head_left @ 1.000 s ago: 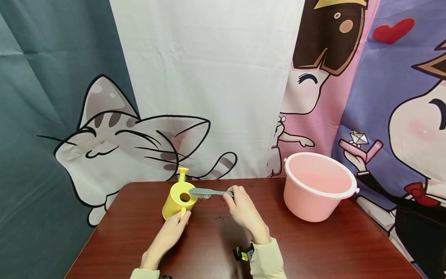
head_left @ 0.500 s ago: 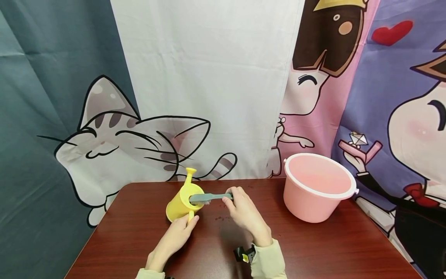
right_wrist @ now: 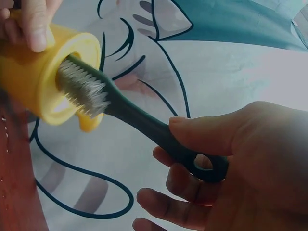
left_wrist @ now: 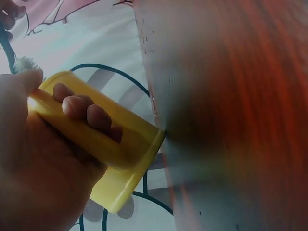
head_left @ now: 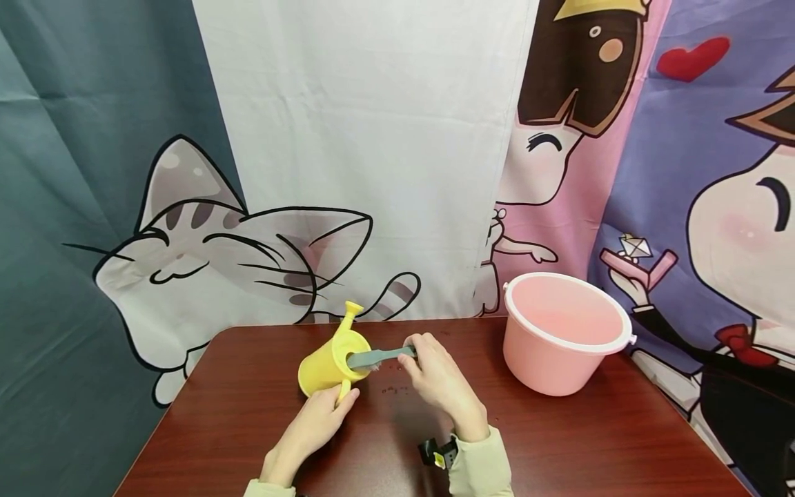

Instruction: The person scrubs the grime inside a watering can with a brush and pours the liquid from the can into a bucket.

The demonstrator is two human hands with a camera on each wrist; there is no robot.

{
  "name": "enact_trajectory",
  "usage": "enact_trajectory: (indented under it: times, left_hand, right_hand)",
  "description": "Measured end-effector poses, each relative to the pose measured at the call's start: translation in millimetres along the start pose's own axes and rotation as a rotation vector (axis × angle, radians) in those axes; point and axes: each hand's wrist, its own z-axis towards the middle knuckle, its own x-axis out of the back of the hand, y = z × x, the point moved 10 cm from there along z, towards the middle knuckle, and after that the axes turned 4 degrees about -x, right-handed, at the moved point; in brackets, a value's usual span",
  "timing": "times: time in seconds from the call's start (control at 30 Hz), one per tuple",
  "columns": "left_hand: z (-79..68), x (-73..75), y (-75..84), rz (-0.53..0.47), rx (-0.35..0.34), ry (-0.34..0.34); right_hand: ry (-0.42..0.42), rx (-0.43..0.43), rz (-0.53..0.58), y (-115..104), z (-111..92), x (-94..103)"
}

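at seven o'clock of the can [head_left: 318, 371], the left hand [head_left: 315, 420] has its grip curled round the handle [head_left: 344, 391]; the can leans, mouth [head_left: 354, 338] toward two o'clock. the brush [head_left: 375, 356] reaches in from three o'clock, bristles [right_wrist: 86, 89] partly inside, and the right hand [head_left: 442, 381] has its grip pinched on the far end. the step looks like brushing out the can; the next move would call for a steady can and bristles eased deeper. behind, at ten o'clock, a cat [head_left: 180, 262] is printed on the cloth [head_left: 397, 138]; wet-looking spots [head_left: 395, 391] dot the desk [head_left: 559, 449] at four o'clock from the can, and a bucket [head_left: 549, 359] stands at the desk's two o'clock.
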Motion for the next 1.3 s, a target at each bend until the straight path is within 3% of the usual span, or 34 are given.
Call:
enact_trajectory:
  times: [0.23, 0.47, 0.7, 1.13, 1.3]
  left_hand:
    - [-0.3, -12.9, 3.2, -0.042, -0.011, -0.081]
    - [-1.0, -14.9, 10.0, -0.046, -0.059, -0.079]
    - [-0.4, -17.0, 9.6, -0.038, -0.066, -0.081]
    - [-0.4, -18.4, 10.6, -0.057, -0.055, -0.102]
    - [-0.2, -17.6, 14.7, -0.045, -0.093, -0.084]
  right_hand:
    - [-0.01, 0.03, -0.028, -0.3, 2.2, -10.4]
    - [-0.069, 0.01, -0.009, 4.1, 4.7, -27.9]
    - [-0.096, -0.002, 0.003, 6.8, 7.1, -40.9]
    - [-0.101, 0.021, -0.062, 3.0, 7.8, -63.5]
    - [-0.094, 0.031, -0.086, 2.1, 8.3, -71.0]
